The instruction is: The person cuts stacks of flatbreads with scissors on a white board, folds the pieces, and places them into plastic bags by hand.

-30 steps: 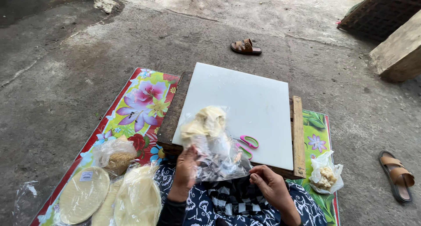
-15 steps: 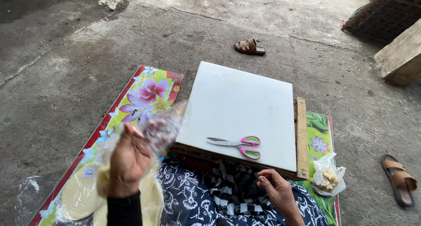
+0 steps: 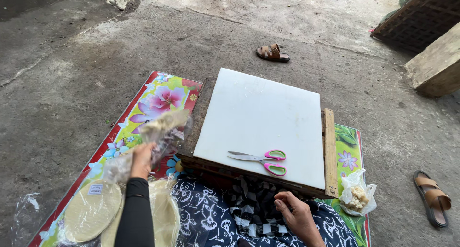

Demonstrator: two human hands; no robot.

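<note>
My left hand (image 3: 142, 160) grips a clear plastic bag of pale dough-like pieces (image 3: 164, 128) and holds it over the flowered mat (image 3: 158, 96), left of the white board (image 3: 261, 122). My right hand (image 3: 298, 214) rests on the dark patterned cloth (image 3: 211, 218) over my lap, fingers curled, holding nothing. Pink-and-green scissors (image 3: 262, 160) lie closed on the board's near edge, just beyond my right hand.
Round pale flat sheets in plastic (image 3: 92, 209) lie on the mat by my left arm. A small white bag with crumbly contents (image 3: 357, 194) sits at the right. Brown sandals lie far (image 3: 272, 53) and right (image 3: 432, 197). A concrete block (image 3: 436, 67) stands at the upper right.
My left hand lifted the plastic bag off the board and carried it left over the mat. The scissors now lie uncovered. My right hand let go and dropped to my lap.
</note>
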